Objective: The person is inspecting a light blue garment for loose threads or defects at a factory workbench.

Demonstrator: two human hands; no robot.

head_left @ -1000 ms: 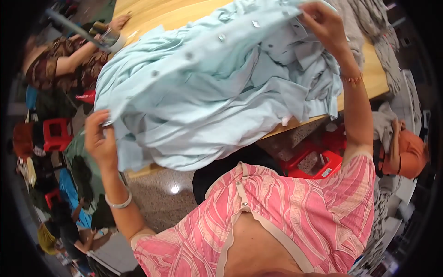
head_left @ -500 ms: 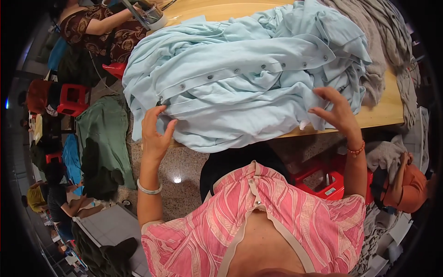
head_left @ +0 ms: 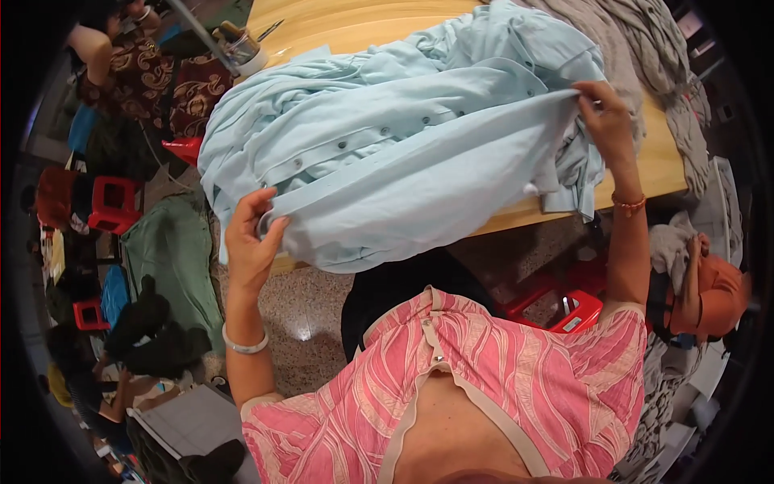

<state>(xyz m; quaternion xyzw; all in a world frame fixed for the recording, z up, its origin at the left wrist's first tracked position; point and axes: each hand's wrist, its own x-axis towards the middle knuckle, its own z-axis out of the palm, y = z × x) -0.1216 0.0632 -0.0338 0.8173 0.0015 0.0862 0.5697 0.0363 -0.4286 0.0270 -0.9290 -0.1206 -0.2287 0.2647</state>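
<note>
A light blue garment (head_left: 419,189) with a row of dark snap-like buttons lies in loose folds across the table. One long front edge of it is lifted and stretched between my hands. My right hand (head_left: 606,121) pinches that edge at its far right end, raised above the folds. At the other end, my left hand (head_left: 254,242) has its thumb and fingers around the near left corner of the cloth; the fingertips partly hide the grip. Part of the button row is covered by the lifted edge.
Grey fabric (head_left: 637,40) hangs over the right side of the wooden table (head_left: 516,218). A cup of tools (head_left: 243,52) stands at the back left, near a seated person in patterned clothes (head_left: 173,89). Red stools (head_left: 117,202) and green cloth (head_left: 173,250) are at left.
My right hand has taken the garment's front edge and moved up and away, pulling it taut over the buttons. My left hand has closed on its corner. The view has shifted slightly.
</note>
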